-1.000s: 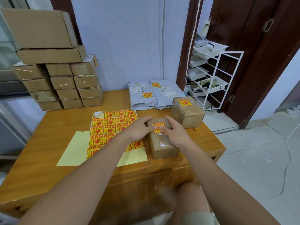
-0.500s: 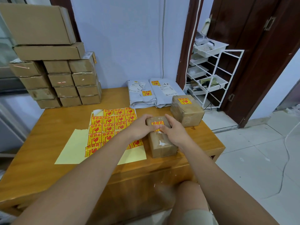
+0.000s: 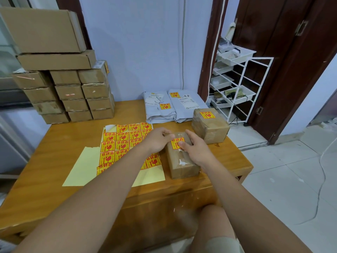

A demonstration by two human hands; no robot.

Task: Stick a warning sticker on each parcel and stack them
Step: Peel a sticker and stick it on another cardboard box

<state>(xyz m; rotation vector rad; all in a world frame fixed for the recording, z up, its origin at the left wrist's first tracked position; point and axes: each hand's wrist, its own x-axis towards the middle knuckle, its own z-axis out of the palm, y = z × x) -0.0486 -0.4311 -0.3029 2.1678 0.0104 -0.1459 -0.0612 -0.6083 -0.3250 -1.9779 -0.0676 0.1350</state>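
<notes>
Little is shifted since half a second ago, as the warning sticker [image 3: 177,142] is still pressed onto the brown parcel [image 3: 182,157] near the tabletop's [image 3: 54,161] front right edge by the right hand's [image 3: 196,148] thumb, while the parcel's far end is gripped by the left hand's [image 3: 158,141] curled fingers.

Sticker sheet [image 3: 125,143] is showing yellow labels with red print; parcel [image 3: 182,161] is appearing brown; mailers [image 3: 184,108] grey.
</notes>
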